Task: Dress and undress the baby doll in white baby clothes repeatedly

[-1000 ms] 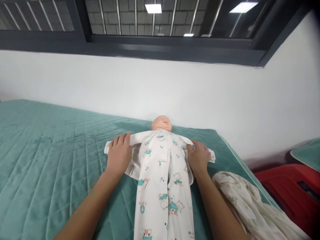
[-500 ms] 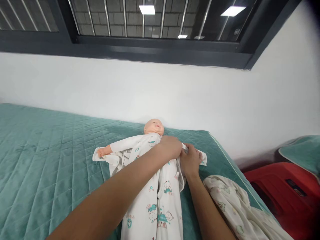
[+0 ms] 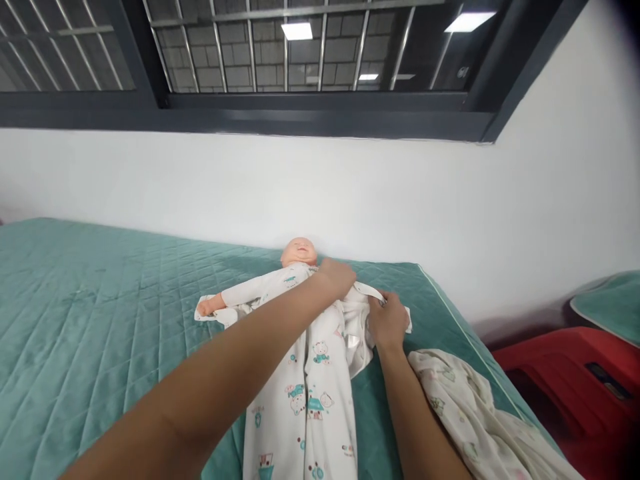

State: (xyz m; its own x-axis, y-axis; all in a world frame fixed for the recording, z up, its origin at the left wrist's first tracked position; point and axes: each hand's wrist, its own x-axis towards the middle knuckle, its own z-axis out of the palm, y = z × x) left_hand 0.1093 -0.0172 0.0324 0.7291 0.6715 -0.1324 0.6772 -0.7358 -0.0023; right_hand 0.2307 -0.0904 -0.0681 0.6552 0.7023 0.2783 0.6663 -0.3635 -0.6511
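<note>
A baby doll [image 3: 299, 251] lies on its back with its head towards the wall. White baby clothes [image 3: 320, 363] printed with small bears cover its body and legs. The doll's arm on the left is stretched out over a loose white sleeve. My left hand [image 3: 339, 277] reaches across the doll's chest and is curled at its shoulder; its fingertips are hidden. My right hand [image 3: 389, 321] pinches the edge of the white garment beside the doll's other arm. Between my hands a band of the garment is drawn out.
A quilted green cover [image 3: 125, 347] lies under the doll. Crumpled pale printed cloth [image 3: 465, 400] is beside my right forearm. Past the bed's edge stands a red plastic chair or stool [image 3: 575, 373], with green fabric [image 3: 610, 303] above it. Behind are a white wall and a barred window.
My right hand has moved apart from my left, pulling the garment's edge outward to the right. More of the white fabric shows between them. The camera view has tilted up slightly.
</note>
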